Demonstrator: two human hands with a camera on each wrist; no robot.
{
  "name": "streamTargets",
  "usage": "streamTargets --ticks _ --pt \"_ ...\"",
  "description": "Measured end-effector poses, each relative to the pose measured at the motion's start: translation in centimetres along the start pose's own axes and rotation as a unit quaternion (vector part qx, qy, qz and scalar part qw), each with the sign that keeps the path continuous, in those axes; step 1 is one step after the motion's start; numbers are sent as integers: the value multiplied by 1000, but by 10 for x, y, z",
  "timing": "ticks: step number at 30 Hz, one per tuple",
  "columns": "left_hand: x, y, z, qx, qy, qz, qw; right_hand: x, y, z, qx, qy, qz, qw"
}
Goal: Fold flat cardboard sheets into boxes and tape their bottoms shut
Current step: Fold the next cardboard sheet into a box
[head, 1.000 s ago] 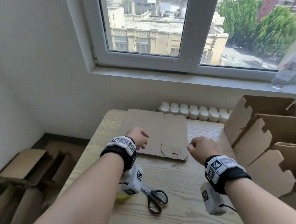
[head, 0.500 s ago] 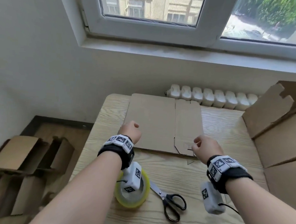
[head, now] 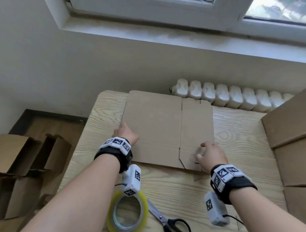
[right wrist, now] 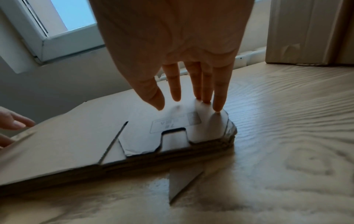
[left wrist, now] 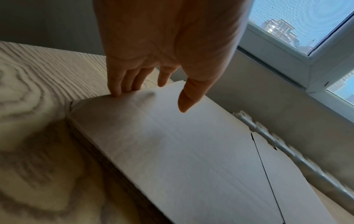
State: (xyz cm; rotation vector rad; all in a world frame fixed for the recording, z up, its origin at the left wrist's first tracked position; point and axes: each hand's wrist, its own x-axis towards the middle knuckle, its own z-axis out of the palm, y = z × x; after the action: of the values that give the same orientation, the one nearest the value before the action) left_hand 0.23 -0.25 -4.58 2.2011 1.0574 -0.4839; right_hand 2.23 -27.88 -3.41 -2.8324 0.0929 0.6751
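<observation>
A stack of flat cardboard sheets (head: 158, 129) lies on the wooden table (head: 237, 140) near the window wall. My left hand (head: 125, 134) is at the stack's left edge. In the left wrist view its straight fingers (left wrist: 116, 89) touch the edge of the top sheet (left wrist: 182, 151) and the thumb hovers over it. My right hand (head: 209, 154) is over the near right corner. There its straight fingertips (right wrist: 217, 106) press the top sheet's notched flap (right wrist: 191, 133). Neither hand grips anything.
A yellow tape roll (head: 127, 217) and black-handled scissors (head: 173, 226) lie near the table's front edge. Folded boxes (head: 292, 125) stand along the right side, more boxes (head: 18, 160) sit on the floor at left. A cardboard scrap (head: 196, 177) lies beside the stack. A radiator (head: 222, 97) runs behind.
Both hands were loose fists above the table. They have moved forward and down, opened, and now touch the cardboard stack. The view has tilted downward.
</observation>
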Motion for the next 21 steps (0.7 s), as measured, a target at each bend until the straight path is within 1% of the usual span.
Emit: streamTargets --ticks 4,8,11,16,19,21 --pt "2 1 -4 -8 41 -43 998 6 -3 -2 -26 -9 11 1000" --pt "-4 3 -14 -20 59 -53 997 4 -5 -4 -30 -11 17 999" --pt "-4 3 -25 -68 56 -57 994 -2 -7 -5 -20 -17 12 1000" --pt "-19 8 -41 -145 23 -26 989 -14 -16 -14 3 -13 -17 1000" --pt "-35 12 -44 -166 13 14 986 -25 -23 -28 12 18 -38 999" --pt "-47 14 -48 -175 20 39 984 -34 -28 -41 16 50 -53 997"
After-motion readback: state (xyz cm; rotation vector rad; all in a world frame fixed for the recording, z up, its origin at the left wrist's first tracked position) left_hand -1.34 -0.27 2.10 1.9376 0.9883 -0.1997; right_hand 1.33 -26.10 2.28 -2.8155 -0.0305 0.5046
